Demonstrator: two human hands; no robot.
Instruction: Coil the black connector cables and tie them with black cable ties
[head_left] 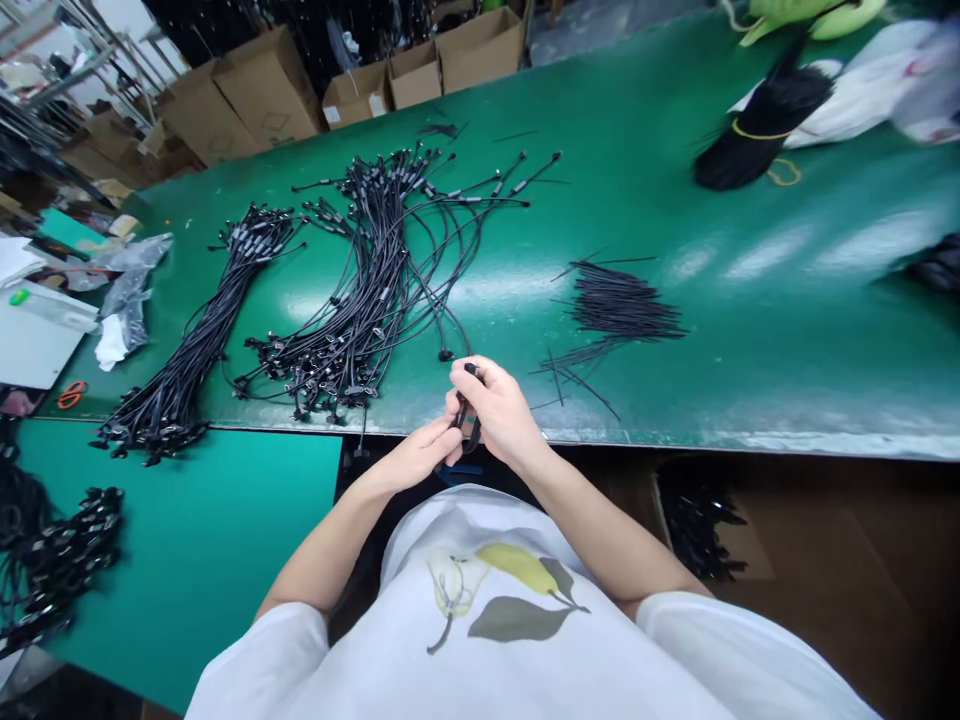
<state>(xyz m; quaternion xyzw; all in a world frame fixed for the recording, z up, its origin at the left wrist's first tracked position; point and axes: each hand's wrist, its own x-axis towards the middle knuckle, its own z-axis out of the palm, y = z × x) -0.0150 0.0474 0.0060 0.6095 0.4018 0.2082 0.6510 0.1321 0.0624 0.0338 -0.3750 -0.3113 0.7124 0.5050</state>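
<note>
My left hand (427,448) and my right hand (501,408) meet at the table's front edge, fingers closed around a folded black cable (473,437). A bend of it hangs below my right fingers; a dark end sticks up between thumb and forefinger. My fingers cover most of the cable. Just beyond my hands, left of centre, lies a loose heap of black cables (382,250) with small connectors. To the right of my hands is a pile of short black ties or wires (622,305), a few strewn around it.
A tighter cable bundle (217,310) lies at the left, near orange-handled scissors (72,394). A banded black bundle (757,125) stands at the far right beside white bags (874,85). Cardboard boxes (270,90) line the far edge. More cables (60,560) lie on a lower green surface (225,540).
</note>
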